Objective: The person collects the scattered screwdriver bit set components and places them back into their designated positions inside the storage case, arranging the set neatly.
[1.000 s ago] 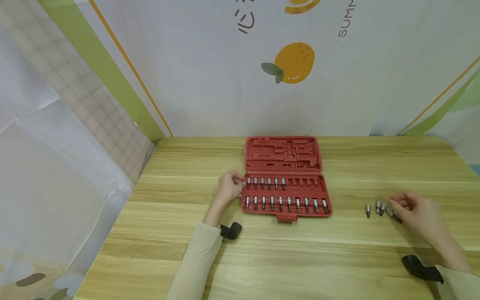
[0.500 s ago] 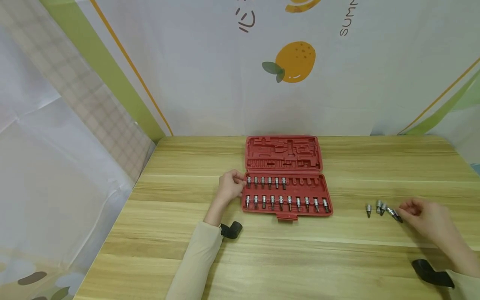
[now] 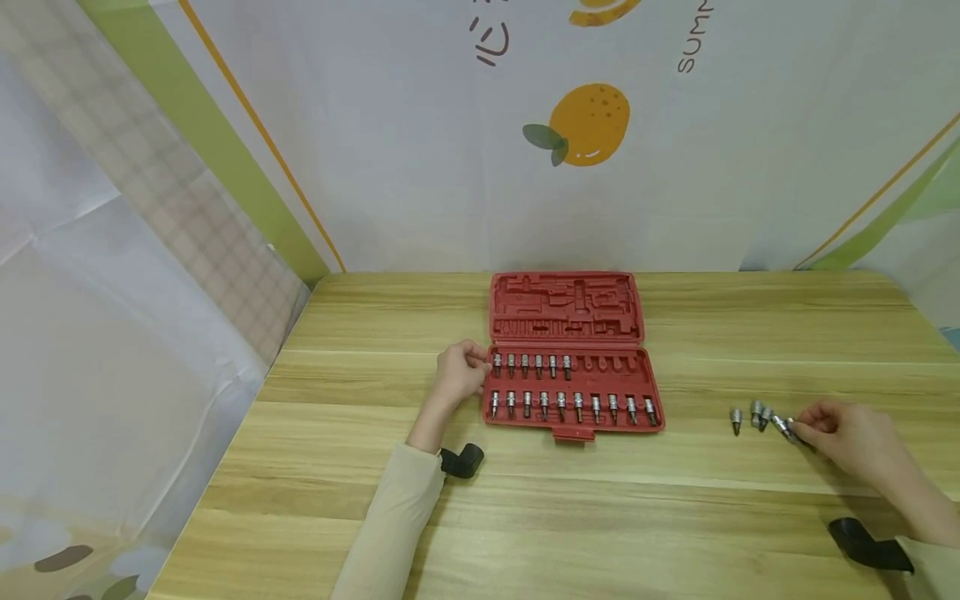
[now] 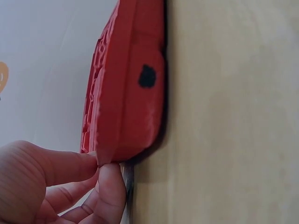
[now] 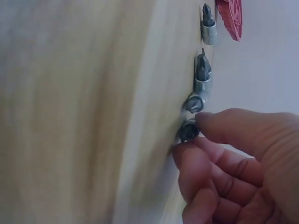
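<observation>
A red tool case (image 3: 573, 383) lies open on the table, with two rows of silver bit sockets (image 3: 561, 405) in its front half. My left hand (image 3: 459, 372) pinches the left edge of the case between thumb and fingers; the left wrist view shows the thumb on the case rim (image 4: 108, 135). Over at the right, my right hand (image 3: 855, 437) is at a small group of loose bit sockets (image 3: 757, 412). Its thumb and index finger pinch one bit socket (image 5: 189, 129), whose round end faces the right wrist camera. Another bit socket (image 5: 195, 102) lies right beside it.
The case lid (image 3: 566, 307) stands at the back with moulded hollows in it. Several slots (image 3: 611, 364) at the right of the back row hold nothing. A printed cloth (image 3: 420, 167) hangs behind the wooden table (image 3: 600, 525).
My right hand has shifted slightly right and down among the loose bit sockets, and its fingers now pinch the rightmost one. My left hand has stayed at the case edge.
</observation>
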`<act>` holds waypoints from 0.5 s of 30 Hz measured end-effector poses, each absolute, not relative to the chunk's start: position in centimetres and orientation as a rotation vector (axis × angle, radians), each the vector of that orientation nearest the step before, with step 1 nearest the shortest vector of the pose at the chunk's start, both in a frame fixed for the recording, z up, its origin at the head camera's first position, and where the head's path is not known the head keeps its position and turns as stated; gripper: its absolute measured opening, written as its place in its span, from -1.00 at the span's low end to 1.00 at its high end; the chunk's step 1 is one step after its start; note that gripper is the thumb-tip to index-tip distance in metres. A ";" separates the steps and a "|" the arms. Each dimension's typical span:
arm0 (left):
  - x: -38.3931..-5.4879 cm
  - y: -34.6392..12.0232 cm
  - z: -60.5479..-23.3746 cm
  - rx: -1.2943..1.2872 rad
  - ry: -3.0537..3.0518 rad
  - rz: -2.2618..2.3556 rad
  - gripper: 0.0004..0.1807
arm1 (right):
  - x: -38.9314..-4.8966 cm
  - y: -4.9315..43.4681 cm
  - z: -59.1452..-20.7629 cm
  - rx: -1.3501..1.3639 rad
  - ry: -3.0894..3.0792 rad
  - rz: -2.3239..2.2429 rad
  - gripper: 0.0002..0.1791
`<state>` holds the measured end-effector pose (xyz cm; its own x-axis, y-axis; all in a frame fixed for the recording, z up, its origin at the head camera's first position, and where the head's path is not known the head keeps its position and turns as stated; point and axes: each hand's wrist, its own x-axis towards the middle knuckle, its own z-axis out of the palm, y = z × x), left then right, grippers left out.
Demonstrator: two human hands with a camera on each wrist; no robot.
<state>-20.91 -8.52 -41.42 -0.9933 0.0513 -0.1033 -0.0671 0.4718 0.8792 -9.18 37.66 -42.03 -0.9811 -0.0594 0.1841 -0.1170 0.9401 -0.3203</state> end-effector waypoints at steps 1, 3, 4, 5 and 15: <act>-20.9 -8.5 -41.4 -0.010 2.595 1.559 -0.89 | -9.2 37.7 -42.0 0.127 -2.937 0.496 -0.85; -20.9 -8.6 -41.4 -0.005 2.597 1.559 -0.89 | -9.3 37.7 -41.8 0.111 -2.967 0.516 -0.85; -20.9 -8.6 -41.4 -0.002 2.599 1.559 -0.89 | -9.3 37.7 -41.7 0.096 -2.989 0.531 -0.85; -20.9 -8.6 -41.4 -0.001 2.600 1.560 -0.89 | -9.3 37.7 -41.7 0.082 -3.012 0.547 -0.84; -21.0 -8.6 -41.6 0.010 2.596 1.570 -0.90 | -9.6 37.9 -41.5 -0.046 -3.108 0.636 -0.81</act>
<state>-20.99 -8.58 -41.57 -0.9942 0.0615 -0.0887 -0.0500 0.4661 0.8833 -9.63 37.86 -41.48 -0.9991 0.0223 -0.0360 0.0346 0.9193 -0.3921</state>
